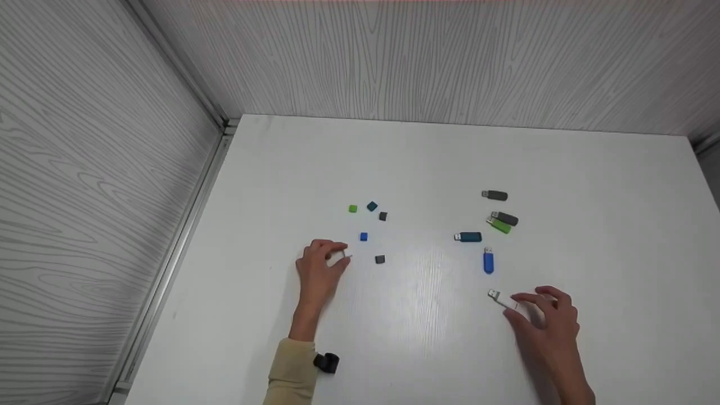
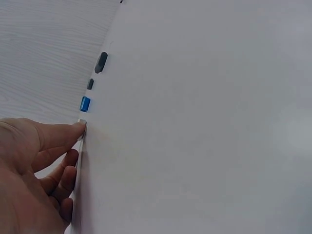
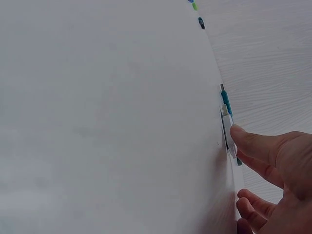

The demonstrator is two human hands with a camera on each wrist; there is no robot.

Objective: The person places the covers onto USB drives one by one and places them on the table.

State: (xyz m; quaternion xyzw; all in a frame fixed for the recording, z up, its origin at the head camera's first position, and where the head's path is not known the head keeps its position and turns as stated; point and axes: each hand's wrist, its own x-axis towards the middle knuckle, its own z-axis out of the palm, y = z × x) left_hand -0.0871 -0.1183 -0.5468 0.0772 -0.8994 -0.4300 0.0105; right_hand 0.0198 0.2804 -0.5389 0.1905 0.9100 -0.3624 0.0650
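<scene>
My left hand [image 1: 320,273] pinches a small white cap [image 2: 81,123] between thumb and fingertip, low over the white table; the fingers partly hide it. Closest to that hand are a blue cap [image 1: 364,237] and a dark grey cap [image 1: 380,259]. On the right side, my right hand [image 1: 548,318] holds a white USB stick [image 1: 506,302] by its rear end between thumb and finger. Its metal plug is bare and points up and left, away from the hand. A blue USB stick [image 1: 489,261] lies just beyond it, plug toward the back.
Farther back on the left lie a green cap [image 1: 352,208], a teal cap [image 1: 372,206] and another dark grey cap [image 1: 383,216]. Behind the blue stick are a teal USB stick [image 1: 468,237], a green one [image 1: 499,225] touching a grey one [image 1: 506,219], and another grey one [image 1: 495,195].
</scene>
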